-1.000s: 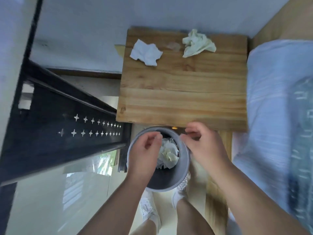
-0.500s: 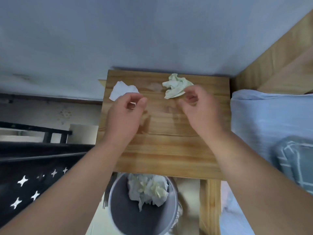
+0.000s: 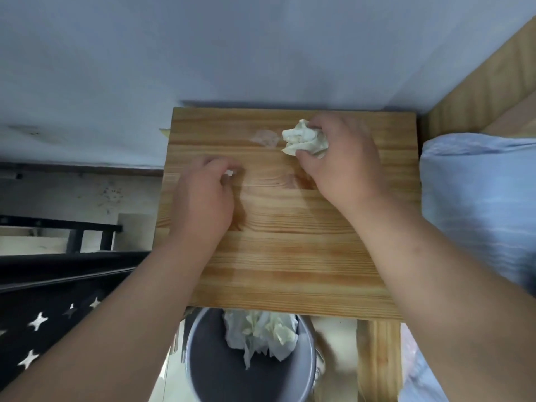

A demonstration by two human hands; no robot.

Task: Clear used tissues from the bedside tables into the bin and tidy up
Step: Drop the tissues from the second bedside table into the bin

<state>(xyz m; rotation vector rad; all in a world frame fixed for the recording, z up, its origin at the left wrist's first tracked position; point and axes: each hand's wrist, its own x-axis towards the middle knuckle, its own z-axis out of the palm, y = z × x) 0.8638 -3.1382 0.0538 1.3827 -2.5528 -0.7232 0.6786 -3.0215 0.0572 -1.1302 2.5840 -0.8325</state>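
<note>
Place: a bedroom in a home, seen as I look down in front of me.
Bed: pale blue bedding (image 3: 478, 213) lies at my right, and a wooden bed frame (image 3: 490, 88) rises at its far end.
Table: a small pine bedside table (image 3: 290, 256) stands against the plain pale wall (image 3: 232, 47), just beside the bedding.
Bin: a small round grey bin (image 3: 197, 369) stands below the table's near edge, with crumpled tissues (image 3: 261, 335) in it.
Left side: a black metal frame (image 3: 43, 323) with star-shaped cut-outs stands at my left.
</note>
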